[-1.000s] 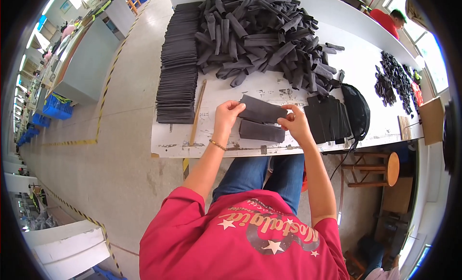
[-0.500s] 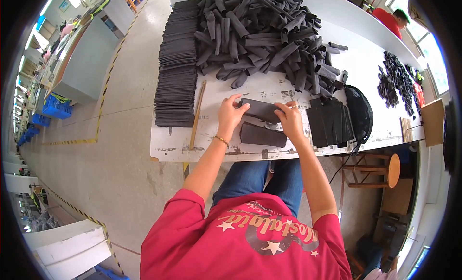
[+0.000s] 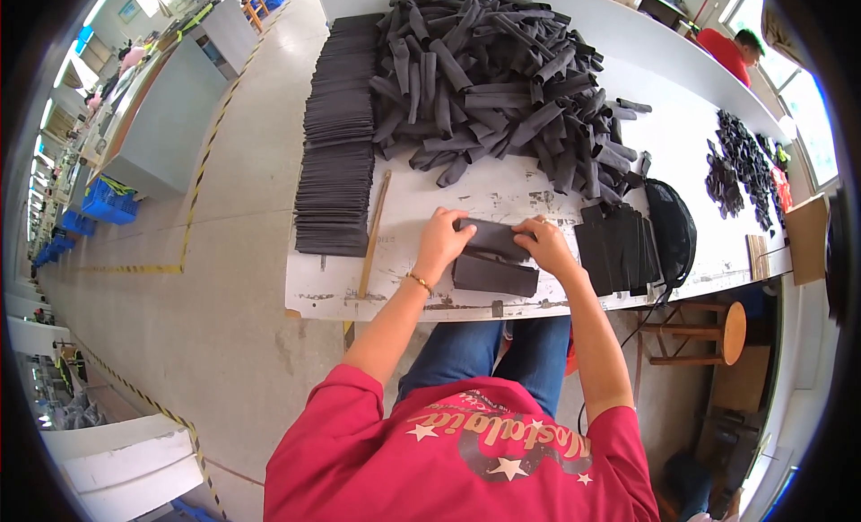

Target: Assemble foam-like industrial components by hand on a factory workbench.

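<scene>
Between my two hands is a flat, dark grey fabric strip (image 3: 493, 239), gripped by its ends a little above the white tabletop. My left hand (image 3: 444, 241) pinches its left end, thumb on the near side. The right end is pinched by my right hand (image 3: 549, 246), fingers bent over the edge. Just nearer to me lies a neat stack of similar dark strips (image 3: 495, 277), partly overlapped by the held strip. Whether the strip touches that stack I cannot tell.
A big heap of rolled dark fabric tubes (image 3: 489, 73) covers the table's far part. A long row of stacked strips (image 3: 334, 154) runs along the left, beside a wooden stick (image 3: 375, 235). More strips (image 3: 619, 250) and a black mesh bag (image 3: 671, 235) lie right.
Both hands have brought the strip slightly closer to the near stack, and less of its face shows. The whole table sits lower in the picture.
</scene>
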`<state>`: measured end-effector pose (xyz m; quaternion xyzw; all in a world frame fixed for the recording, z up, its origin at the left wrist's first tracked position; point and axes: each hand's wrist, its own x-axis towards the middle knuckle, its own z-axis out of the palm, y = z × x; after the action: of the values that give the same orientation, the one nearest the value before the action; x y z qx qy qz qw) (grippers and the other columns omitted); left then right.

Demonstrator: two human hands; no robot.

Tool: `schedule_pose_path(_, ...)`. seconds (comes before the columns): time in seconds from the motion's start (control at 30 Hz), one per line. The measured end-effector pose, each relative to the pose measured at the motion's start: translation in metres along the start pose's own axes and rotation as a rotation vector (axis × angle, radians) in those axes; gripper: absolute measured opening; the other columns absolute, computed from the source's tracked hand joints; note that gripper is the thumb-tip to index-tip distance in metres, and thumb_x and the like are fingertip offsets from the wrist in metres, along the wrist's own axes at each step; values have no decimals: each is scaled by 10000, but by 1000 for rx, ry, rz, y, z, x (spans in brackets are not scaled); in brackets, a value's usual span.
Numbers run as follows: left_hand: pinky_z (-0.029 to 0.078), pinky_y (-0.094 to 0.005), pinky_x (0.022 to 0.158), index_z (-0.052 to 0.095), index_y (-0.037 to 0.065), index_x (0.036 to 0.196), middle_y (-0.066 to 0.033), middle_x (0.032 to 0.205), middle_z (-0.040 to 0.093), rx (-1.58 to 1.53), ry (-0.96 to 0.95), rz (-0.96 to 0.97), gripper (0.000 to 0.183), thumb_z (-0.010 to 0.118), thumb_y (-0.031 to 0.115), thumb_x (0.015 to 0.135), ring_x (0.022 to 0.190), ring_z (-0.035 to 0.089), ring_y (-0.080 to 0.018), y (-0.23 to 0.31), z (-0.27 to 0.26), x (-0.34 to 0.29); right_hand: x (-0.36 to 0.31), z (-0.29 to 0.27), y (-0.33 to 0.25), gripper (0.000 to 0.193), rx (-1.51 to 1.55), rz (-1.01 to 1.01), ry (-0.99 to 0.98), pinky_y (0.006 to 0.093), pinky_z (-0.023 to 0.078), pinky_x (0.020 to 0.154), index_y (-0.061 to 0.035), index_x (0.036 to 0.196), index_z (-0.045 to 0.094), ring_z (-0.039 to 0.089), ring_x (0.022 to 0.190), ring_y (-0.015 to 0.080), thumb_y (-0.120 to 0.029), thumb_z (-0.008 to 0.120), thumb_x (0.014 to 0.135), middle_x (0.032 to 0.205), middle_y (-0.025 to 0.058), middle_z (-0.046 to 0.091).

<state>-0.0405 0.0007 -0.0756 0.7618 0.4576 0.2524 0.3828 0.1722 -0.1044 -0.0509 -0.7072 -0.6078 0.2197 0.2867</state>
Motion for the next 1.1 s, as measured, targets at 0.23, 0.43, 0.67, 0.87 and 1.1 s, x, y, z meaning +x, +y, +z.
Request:
schedule_pose_path(0.23,503,-378,731,705,115,946,-86,946,642,201,295,219,182,689,259,836,809,637,-280,11,-29,41,-28,-16,-27,248,11,71,144,399,512,766,-91,1063,694,646,813,309,-228,694,856,1168,168,584)
schedule_pose_path(0.43,515,-427,700,683,41,828,-163,790,691,38,538,78,349,707,389,825,765,675,-339,24,-65,169,-74,-59,36,174,-106,227,354,411,510,688,-28,939,661,638,743,323,-176,679,849,940,159,627)
schedule_pose_path(0.67,521,-435,801,703,113,975,-154,976,698,373,423,118,281,679,337,808,931,658,-365,28,-40,219,-92,-61,45,343,-660,367,418,434,511,759,-15,1019,585,596,930,337,-260,708,813,983,155,595)
schedule_pose_path(0.87,518,-378,635,695,152,1118,-174,860,689,405,277,426,239,523,243,979,692,665,-308,49,-85,139,-75,-6,38,212,-842,190,74,346,448,768,-79,927,699,511,990,228,-209,614,783,1048,51,554)
schedule_pose_path(1.1,549,-275,795,570,-2,1268,-114,1201,616,-457,96,163,366,490,257,1022,964,642,-195,41,-80,93,-139,2,39,296,-856,80,221,363,427,809,21,910,709,508,1057,281,-229,602,794,1116,153,587)
